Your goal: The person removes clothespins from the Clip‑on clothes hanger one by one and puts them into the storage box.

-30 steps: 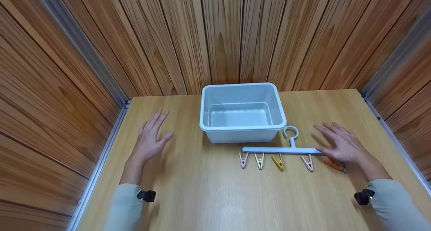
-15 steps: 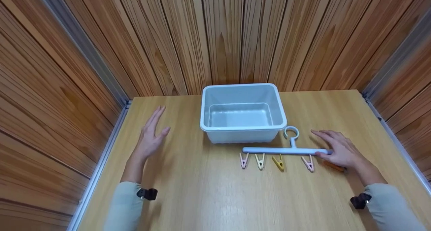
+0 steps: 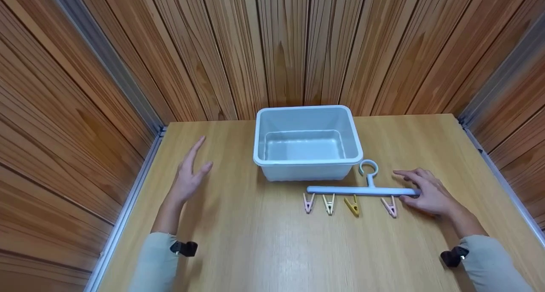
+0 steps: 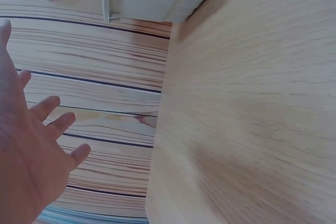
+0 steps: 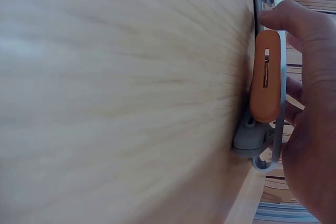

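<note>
On the table a pale blue clip hanger (image 3: 362, 190) lies flat, its round hook (image 3: 368, 167) pointing away from me. Pink (image 3: 308, 204), cream (image 3: 328, 204), mustard (image 3: 352, 206) and another pink clip (image 3: 389, 207) hang along its bar. My right hand (image 3: 432, 194) holds the bar's right end, thumb on the near side and fingers on the far side. Under this hand, the right wrist view shows an orange clip (image 5: 266, 85) and a grey clip (image 5: 249, 139). My left hand (image 3: 187, 179) hovers over the table's left part, fingers extended and thumb apart, holding nothing.
A pale blue plastic basin (image 3: 304, 170) with nothing in it stands at the table's back, close behind the hanger. Wood-panelled walls (image 3: 281, 49) enclose the back and sides of the table (image 3: 272, 245). Metal rails (image 3: 123, 202) run along the sides.
My right hand has lowered onto the hanger's right end, its fingers bending more, covering the orange clip in the head view. My left hand has shifted slightly left. The hanger has not moved.
</note>
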{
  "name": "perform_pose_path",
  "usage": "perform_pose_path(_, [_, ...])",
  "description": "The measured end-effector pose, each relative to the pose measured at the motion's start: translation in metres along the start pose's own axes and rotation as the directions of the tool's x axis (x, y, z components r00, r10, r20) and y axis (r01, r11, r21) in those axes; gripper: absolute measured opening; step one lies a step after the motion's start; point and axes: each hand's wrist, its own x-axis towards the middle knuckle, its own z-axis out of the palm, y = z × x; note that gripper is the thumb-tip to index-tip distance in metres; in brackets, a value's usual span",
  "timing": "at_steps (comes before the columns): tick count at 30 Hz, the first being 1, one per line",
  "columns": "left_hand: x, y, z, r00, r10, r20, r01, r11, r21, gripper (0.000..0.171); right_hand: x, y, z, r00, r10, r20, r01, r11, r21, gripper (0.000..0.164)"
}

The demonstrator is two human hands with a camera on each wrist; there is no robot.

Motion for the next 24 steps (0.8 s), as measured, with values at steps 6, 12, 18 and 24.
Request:
perform_pose_path(6, [-0.0007,0.0013,0.0012,1.000,-0.017,0.014,0.017,1.000,-0.023,0.082,-0.0022,0.0013,0.0012,0.999,0.037,0.029,-0.039,0.995,0.091,0.063])
perform_pose_path(12, [-0.0011,0.0008,0.0002,0.999,-0.035,0.019,0.034,0.999,0.009,0.084,-0.0005,0.0023,-0.0004,0.994,0.079,0.080,-0.088,0.988,0.127,0.036])
perform_pose_path(18, [-0.0037,0.0003,0.0018,0.999,-0.031,0.040,0.031,1.000,0.006,0.086,0.0018,0.0005,-0.0030,0.986,0.120,0.115,-0.136,0.980,0.148,0.019])
perform_pose_path(24, [-0.0037,-0.0010,0.0042,0.998,-0.029,0.048,0.029,1.000,0.000,0.087,0.0003,0.0037,-0.0043,0.991,0.079,0.105,-0.098,0.977,0.190,0.021])
